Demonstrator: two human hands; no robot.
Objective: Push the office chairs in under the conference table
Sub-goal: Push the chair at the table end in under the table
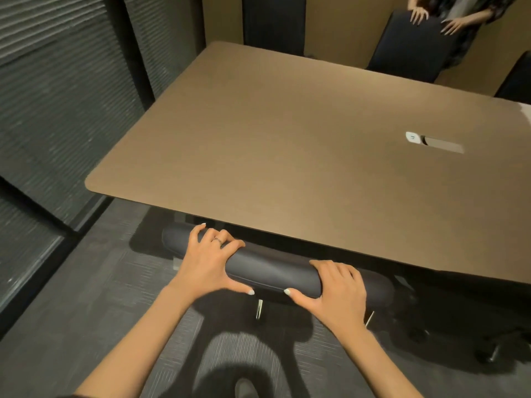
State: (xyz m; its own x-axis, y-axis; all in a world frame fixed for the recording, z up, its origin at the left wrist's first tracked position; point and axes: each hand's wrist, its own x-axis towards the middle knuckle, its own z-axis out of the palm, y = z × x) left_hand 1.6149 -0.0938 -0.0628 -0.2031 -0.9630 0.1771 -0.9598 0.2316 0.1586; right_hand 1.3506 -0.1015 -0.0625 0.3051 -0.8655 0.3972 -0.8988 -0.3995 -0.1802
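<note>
A black office chair (273,271) stands at the near edge of the tan conference table (287,145), its padded backrest top just outside the table edge and its seat hidden beneath. My left hand (209,259) is wrapped over the left part of the backrest top. My right hand (333,288) grips the right part. On the far side, another person's two hands rest on the back of a second black chair (408,50). A third black chair (274,24) stands at the far edge, and part of a fourth (517,79) shows at the right.
Glass walls with horizontal blinds (57,96) close the left side. The floor is grey carpet (86,297). A cable hatch with a white tab (434,142) sits in the tabletop. Another chair's wheeled base (488,354) shows at the lower right. My shoe (244,387) is at the bottom.
</note>
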